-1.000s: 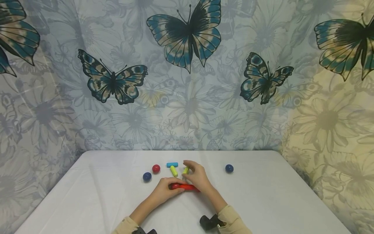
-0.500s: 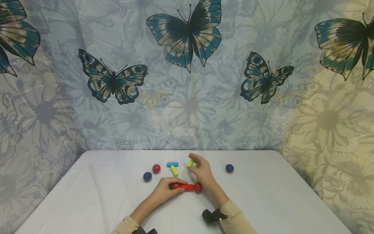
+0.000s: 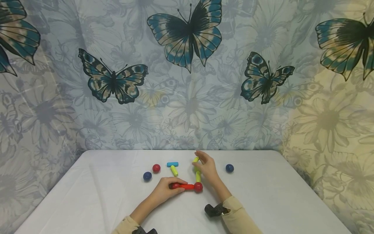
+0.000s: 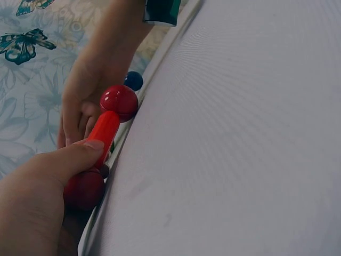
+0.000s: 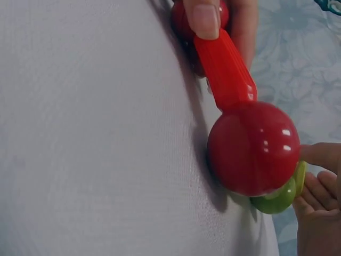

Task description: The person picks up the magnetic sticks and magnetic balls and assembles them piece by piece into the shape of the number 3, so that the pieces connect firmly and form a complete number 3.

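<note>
My left hand grips a red rod near its left end, around a red ball; the thumb lies along the rod. At the rod's right end sits another red ball. From that ball a yellow-green rod runs toward the back, up to a green ball partly covered by fingers. Beyond it, a second yellow-green rod slants up between the thumb and fingers of my right hand, which pinches it.
Left of the hands lie a loose red ball and a blue ball. A light-blue rod and a loose yellow-green rod lie behind the left hand. Another blue ball is at right on the white table.
My right hand has moved right and back with the pinched yellow-green rod, uncovering the right red ball and the rod behind it. The left hand has stayed in place.
</note>
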Demonstrator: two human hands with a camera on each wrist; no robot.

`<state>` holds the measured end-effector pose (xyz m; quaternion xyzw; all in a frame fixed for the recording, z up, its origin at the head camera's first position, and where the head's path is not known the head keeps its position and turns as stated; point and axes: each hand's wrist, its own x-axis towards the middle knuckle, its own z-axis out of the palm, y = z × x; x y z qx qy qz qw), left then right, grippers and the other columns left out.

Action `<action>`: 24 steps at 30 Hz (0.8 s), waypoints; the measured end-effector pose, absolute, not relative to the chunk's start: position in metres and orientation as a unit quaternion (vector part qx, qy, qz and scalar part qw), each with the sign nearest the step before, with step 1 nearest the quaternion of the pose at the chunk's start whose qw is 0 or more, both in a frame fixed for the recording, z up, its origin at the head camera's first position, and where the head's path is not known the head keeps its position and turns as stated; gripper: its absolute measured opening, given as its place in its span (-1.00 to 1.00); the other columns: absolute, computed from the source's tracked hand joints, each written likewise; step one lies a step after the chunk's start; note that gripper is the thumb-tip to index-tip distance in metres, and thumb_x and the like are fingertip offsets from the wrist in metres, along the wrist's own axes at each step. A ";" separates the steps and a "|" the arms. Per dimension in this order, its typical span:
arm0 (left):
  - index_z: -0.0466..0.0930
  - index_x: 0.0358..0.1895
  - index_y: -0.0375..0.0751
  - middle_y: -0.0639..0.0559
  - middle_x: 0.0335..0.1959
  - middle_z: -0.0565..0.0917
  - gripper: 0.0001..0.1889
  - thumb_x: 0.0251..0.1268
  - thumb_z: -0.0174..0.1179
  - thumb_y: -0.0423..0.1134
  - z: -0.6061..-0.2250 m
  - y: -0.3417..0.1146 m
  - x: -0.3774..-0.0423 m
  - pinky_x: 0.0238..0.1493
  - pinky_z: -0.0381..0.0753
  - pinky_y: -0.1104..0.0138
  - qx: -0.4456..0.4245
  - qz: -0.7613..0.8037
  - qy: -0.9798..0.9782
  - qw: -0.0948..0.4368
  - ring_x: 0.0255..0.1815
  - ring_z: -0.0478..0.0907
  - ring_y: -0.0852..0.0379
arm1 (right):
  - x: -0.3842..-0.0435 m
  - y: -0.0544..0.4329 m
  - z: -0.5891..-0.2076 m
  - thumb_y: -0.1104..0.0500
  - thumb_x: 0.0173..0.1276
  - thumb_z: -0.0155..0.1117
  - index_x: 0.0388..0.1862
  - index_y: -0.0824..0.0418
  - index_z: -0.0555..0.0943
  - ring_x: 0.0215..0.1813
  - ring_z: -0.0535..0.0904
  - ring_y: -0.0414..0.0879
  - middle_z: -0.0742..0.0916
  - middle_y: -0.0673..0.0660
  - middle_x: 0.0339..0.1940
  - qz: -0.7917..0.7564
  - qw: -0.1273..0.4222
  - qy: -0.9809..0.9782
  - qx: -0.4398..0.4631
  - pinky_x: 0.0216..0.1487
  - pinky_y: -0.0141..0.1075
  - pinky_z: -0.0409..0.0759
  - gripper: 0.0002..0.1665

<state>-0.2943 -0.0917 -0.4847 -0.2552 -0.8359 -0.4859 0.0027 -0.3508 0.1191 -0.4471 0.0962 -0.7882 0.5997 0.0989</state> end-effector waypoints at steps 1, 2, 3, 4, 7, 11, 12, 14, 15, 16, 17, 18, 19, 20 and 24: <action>0.73 -0.05 0.20 0.22 -0.08 0.75 -0.76 0.19 0.36 -0.07 -0.485 -0.092 -0.294 0.07 0.53 0.43 -0.255 -0.486 -0.836 0.003 0.00 0.60 0.25 | -0.352 0.120 -0.448 0.44 0.19 0.35 0.31 0.38 0.42 0.40 0.43 0.19 0.59 0.36 0.27 0.600 0.098 -0.788 0.094 0.41 -0.13 0.35 -0.33; 0.73 -0.05 0.20 0.22 -0.08 0.75 -0.76 0.19 0.36 -0.07 -0.485 -0.092 -0.295 0.06 0.53 0.43 -0.255 -0.486 -0.836 0.003 0.00 0.60 0.25 | -0.353 0.121 -0.448 0.44 0.18 0.35 0.31 0.38 0.42 0.40 0.43 0.19 0.59 0.36 0.27 0.601 0.098 -0.788 0.092 0.41 -0.14 0.35 -0.32; 0.73 -0.05 0.20 0.22 -0.08 0.75 -0.76 0.19 0.36 -0.07 -0.485 -0.092 -0.295 0.06 0.53 0.43 -0.254 -0.486 -0.836 0.004 0.00 0.60 0.25 | -0.354 0.122 -0.449 0.44 0.18 0.36 0.32 0.36 0.42 0.41 0.43 0.17 0.59 0.34 0.27 0.603 0.094 -0.788 0.086 0.42 -0.17 0.35 -0.32; 0.73 -0.06 0.20 0.22 -0.08 0.75 -0.76 0.19 0.36 -0.07 -0.485 -0.092 -0.295 0.06 0.53 0.43 -0.254 -0.486 -0.836 0.004 0.00 0.60 0.25 | -0.355 0.123 -0.449 0.44 0.18 0.36 0.32 0.35 0.42 0.41 0.43 0.15 0.60 0.32 0.27 0.603 0.091 -0.789 0.080 0.42 -0.18 0.35 -0.31; 0.73 -0.06 0.20 0.22 -0.08 0.75 -0.76 0.19 0.36 -0.07 -0.484 -0.092 -0.294 0.06 0.53 0.43 -0.255 -0.483 -0.838 0.005 0.01 0.60 0.24 | -0.357 0.124 -0.449 0.42 0.18 0.36 0.32 0.33 0.43 0.42 0.43 0.13 0.60 0.30 0.28 0.599 0.088 -0.793 0.065 0.42 -0.20 0.35 -0.31; 0.73 -0.06 0.21 0.22 -0.08 0.76 -0.76 0.19 0.36 -0.07 -0.485 -0.091 -0.294 0.06 0.54 0.42 -0.256 -0.480 -0.839 0.007 0.01 0.61 0.24 | -0.358 0.126 -0.450 0.42 0.19 0.34 0.32 0.34 0.42 0.42 0.42 0.17 0.60 0.32 0.27 0.597 0.090 -0.795 0.055 0.43 -0.15 0.35 -0.33; 0.73 -0.05 0.21 0.22 -0.08 0.76 -0.76 0.19 0.36 -0.07 -0.485 -0.091 -0.294 0.07 0.54 0.42 -0.256 -0.481 -0.839 0.007 0.01 0.61 0.24 | -0.359 0.126 -0.451 0.42 0.20 0.34 0.32 0.34 0.42 0.42 0.41 0.18 0.59 0.33 0.27 0.596 0.091 -0.796 0.054 0.43 -0.13 0.34 -0.33; 0.73 -0.05 0.21 0.23 -0.08 0.75 -0.76 0.19 0.36 -0.07 -0.485 -0.091 -0.294 0.07 0.53 0.42 -0.256 -0.481 -0.838 0.007 0.02 0.60 0.24 | -0.360 0.127 -0.452 0.42 0.20 0.33 0.32 0.35 0.42 0.42 0.41 0.19 0.59 0.34 0.27 0.597 0.093 -0.795 0.051 0.44 -0.12 0.34 -0.33; 0.73 -0.05 0.21 0.23 -0.07 0.75 -0.76 0.19 0.36 -0.07 -0.485 -0.091 -0.294 0.07 0.53 0.42 -0.256 -0.482 -0.838 0.007 0.02 0.60 0.24 | -0.361 0.128 -0.453 0.42 0.20 0.33 0.33 0.34 0.42 0.42 0.40 0.19 0.59 0.33 0.28 0.599 0.093 -0.794 0.049 0.44 -0.13 0.33 -0.33; 0.73 -0.05 0.21 0.23 -0.07 0.75 -0.76 0.19 0.36 -0.07 -0.485 -0.091 -0.294 0.08 0.53 0.41 -0.256 -0.482 -0.838 0.007 0.02 0.60 0.23 | -0.362 0.128 -0.454 0.42 0.20 0.33 0.33 0.35 0.41 0.42 0.40 0.19 0.58 0.34 0.28 0.598 0.094 -0.794 0.049 0.45 -0.12 0.33 -0.33; 0.73 -0.05 0.21 0.23 -0.07 0.75 -0.75 0.19 0.36 -0.07 -0.485 -0.092 -0.294 0.08 0.53 0.41 -0.256 -0.482 -0.838 0.007 0.02 0.60 0.23 | -0.362 0.128 -0.455 0.42 0.20 0.33 0.33 0.34 0.42 0.43 0.40 0.19 0.58 0.33 0.28 0.600 0.093 -0.793 0.046 0.45 -0.13 0.33 -0.33; 0.72 -0.05 0.21 0.23 -0.07 0.75 -0.75 0.19 0.36 -0.07 -0.485 -0.092 -0.294 0.09 0.53 0.41 -0.256 -0.482 -0.838 0.007 0.03 0.60 0.23 | -0.363 0.129 -0.455 0.42 0.21 0.32 0.33 0.35 0.41 0.42 0.40 0.20 0.58 0.34 0.28 0.597 0.094 -0.795 0.047 0.44 -0.12 0.33 -0.33; 0.72 -0.05 0.21 0.23 -0.07 0.75 -0.75 0.19 0.36 -0.06 -0.485 -0.092 -0.294 0.09 0.53 0.40 -0.256 -0.482 -0.838 0.007 0.03 0.60 0.22 | -0.364 0.129 -0.456 0.41 0.22 0.32 0.33 0.34 0.41 0.43 0.40 0.19 0.58 0.33 0.28 0.598 0.093 -0.795 0.045 0.45 -0.12 0.33 -0.33; 0.72 -0.05 0.21 0.23 -0.07 0.75 -0.75 0.19 0.36 -0.06 -0.485 -0.092 -0.294 0.09 0.53 0.40 -0.256 -0.482 -0.838 0.007 0.03 0.61 0.22 | -0.365 0.130 -0.456 0.41 0.22 0.32 0.33 0.34 0.41 0.43 0.39 0.20 0.58 0.34 0.29 0.597 0.092 -0.796 0.045 0.45 -0.12 0.33 -0.33; 0.72 -0.05 0.21 0.22 -0.07 0.75 -0.76 0.19 0.36 -0.06 -0.484 -0.092 -0.294 0.08 0.54 0.40 -0.254 -0.482 -0.839 0.005 0.03 0.61 0.21 | -0.368 0.131 -0.458 0.42 0.22 0.31 0.34 0.36 0.39 0.43 0.39 0.20 0.57 0.35 0.29 0.598 0.088 -0.795 0.046 0.45 -0.11 0.32 -0.32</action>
